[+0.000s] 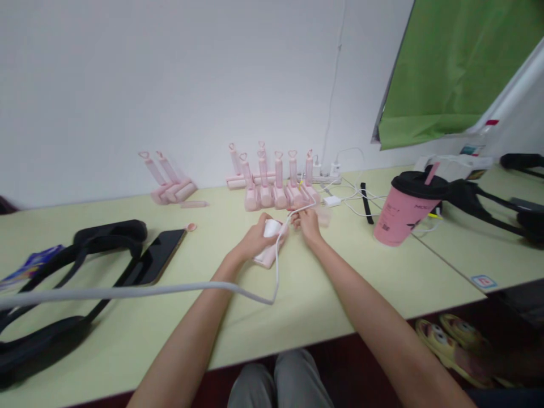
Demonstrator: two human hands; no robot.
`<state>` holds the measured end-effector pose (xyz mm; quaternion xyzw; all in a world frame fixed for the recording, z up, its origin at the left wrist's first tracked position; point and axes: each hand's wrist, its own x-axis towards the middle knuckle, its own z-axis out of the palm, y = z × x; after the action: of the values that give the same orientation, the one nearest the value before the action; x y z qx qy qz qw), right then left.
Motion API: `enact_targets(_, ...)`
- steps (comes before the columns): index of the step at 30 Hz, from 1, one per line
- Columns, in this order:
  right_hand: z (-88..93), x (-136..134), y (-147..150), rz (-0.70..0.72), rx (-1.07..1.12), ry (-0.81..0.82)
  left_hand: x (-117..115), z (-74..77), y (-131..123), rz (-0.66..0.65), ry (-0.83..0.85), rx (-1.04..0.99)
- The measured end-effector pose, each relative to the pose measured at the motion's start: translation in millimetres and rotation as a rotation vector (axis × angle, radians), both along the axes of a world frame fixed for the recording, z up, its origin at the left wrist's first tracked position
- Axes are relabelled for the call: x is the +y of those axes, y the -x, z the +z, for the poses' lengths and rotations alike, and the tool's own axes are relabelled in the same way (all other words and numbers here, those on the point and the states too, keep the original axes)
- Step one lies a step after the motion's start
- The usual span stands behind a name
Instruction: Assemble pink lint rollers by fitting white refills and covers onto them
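In the head view, my left hand [254, 238] is closed around a pale pink and white block-like piece [272, 228], held low over the table. Beside it on the right, my right hand [307, 224] has its fingers curled together. What lies between those fingers is too small and blurred to name. A pale, see-through pink piece [323, 216] lies against that hand's far right side. Across the front of the held piece runs a white cable [277, 260]. Just beyond both hands stand several pink pieces [279, 195] with upright tubes and heart-shaped tops.
More pink heart-topped pieces [172, 190] lie at the back left. On the left are a phone [155, 258] and a black strapped headset [110, 232]. A pink cup [403, 212] with a straw stands right, near white cables [352, 198] and a white power strip [334, 179].
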<state>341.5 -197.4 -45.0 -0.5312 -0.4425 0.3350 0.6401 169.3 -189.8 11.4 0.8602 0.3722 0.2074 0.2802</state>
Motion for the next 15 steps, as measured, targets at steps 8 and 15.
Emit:
enact_targets(8,18.1,-14,37,0.306,0.196,-0.015,5,-3.4,8,0.064,-0.201,-0.166)
enact_targets(15,35.4,-27,36,0.259,0.239,-0.119,-9,-5.5,7,0.134,-0.328,-0.171)
